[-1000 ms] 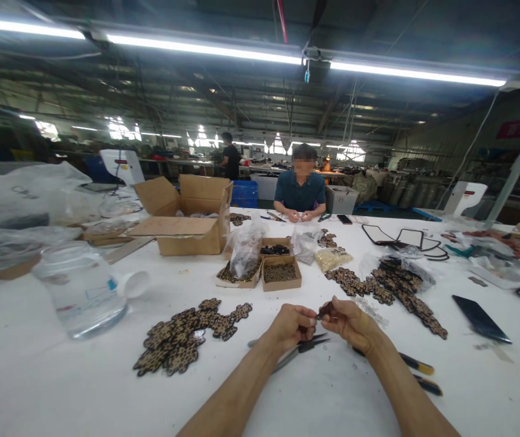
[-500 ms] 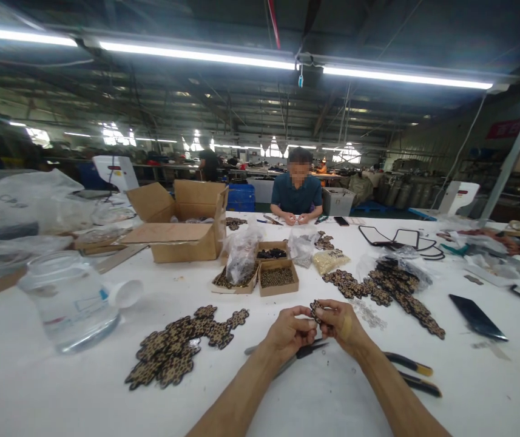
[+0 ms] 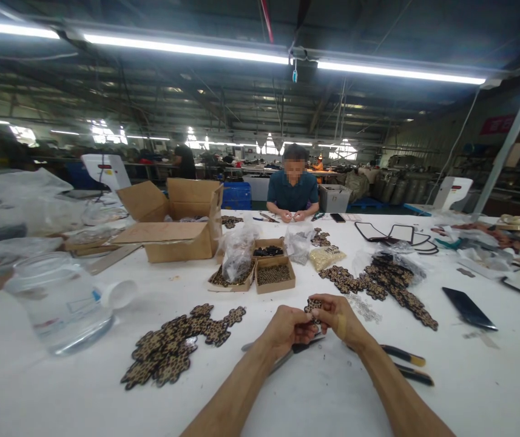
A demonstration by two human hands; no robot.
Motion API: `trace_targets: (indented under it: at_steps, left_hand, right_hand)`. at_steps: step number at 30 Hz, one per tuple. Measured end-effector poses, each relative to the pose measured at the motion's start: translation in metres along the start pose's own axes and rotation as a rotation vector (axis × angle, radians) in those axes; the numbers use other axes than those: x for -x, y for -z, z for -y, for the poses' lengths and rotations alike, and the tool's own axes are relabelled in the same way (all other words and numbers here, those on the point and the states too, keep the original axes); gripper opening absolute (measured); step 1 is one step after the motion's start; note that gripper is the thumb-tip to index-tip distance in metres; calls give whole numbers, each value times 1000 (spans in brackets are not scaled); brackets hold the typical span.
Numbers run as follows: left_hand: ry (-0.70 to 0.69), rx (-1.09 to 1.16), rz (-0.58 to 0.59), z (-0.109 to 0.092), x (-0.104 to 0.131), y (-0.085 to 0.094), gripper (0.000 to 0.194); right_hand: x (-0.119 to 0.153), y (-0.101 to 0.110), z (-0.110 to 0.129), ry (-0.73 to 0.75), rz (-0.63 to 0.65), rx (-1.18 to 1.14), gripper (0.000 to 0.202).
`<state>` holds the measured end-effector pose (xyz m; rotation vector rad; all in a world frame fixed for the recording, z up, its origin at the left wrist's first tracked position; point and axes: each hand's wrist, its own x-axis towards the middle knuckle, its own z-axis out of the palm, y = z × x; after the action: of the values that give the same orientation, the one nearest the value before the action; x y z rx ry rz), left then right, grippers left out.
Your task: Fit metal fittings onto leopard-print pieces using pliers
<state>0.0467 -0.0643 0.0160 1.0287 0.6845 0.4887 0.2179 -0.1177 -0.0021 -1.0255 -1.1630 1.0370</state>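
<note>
Between my two hands is a leopard-print patch with a dark scalloped edge, raised above the white table. My right hand pinches it from the right; a tan bandage strip is on that hand near the wrist. My left hand is closed at its lower left, fingertips against the patch; whether a small part is also in them I cannot make out. Beneath the hands lies a pair of pliers, partly hidden. More yellow-and-black handled pliers rest beside my right forearm. A pile of similar patches lies to the left.
Small boxes of metal bits stand ahead, near a large open carton. A water jug is at left. More patches, small metal pieces and a phone lie right. A co-worker sits opposite.
The patch has turned so that more of its printed face shows. My left fingers have curled in and shifted slightly lower. The whole view has moved a little.
</note>
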Motion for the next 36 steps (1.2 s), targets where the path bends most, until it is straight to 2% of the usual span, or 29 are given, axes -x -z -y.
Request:
trace_targets:
  at_steps: [2, 4, 7, 9, 14, 18, 21, 24, 28, 36]
  left_hand:
    - [9, -28, 23, 0, 0, 0, 15]
    - [5, -9, -5, 1, 0, 0, 13]
    - [-14, 89, -154, 1, 0, 1, 13]
    - [-41, 138, -245, 1, -1, 2, 14]
    - [-152, 178, -326, 4, -3, 6, 13]
    - [-163, 159, -362, 8, -3, 10, 12]
    - [-106, 134, -333, 6, -2, 13, 11]
    - [-10, 147, -236, -1, 3, 17, 16]
    - [88, 163, -121, -8, 8, 18, 17]
    - [-18, 12, -96, -8, 8, 11, 14]
  right_hand:
    - [-1, -2, -1, -3, 4, 11, 53]
    - [-2, -5, -3, -15, -40, 38, 53]
    - [-1, -8, -2, 42, -174, 190, 46]
    - [2, -11, 2, 128, -214, 346, 37]
    - [12, -28, 7, 244, -120, 605, 24]
    - [12, -38, -3, 343, -144, 748, 22]
    - [11, -39, -6, 447, -110, 790, 21]
    - [12, -37, 0, 544, -45, 778, 20]
    - [15, -31, 13, 562, -6, 753, 18]
    - [18, -18, 23, 470, 90, 766, 18]
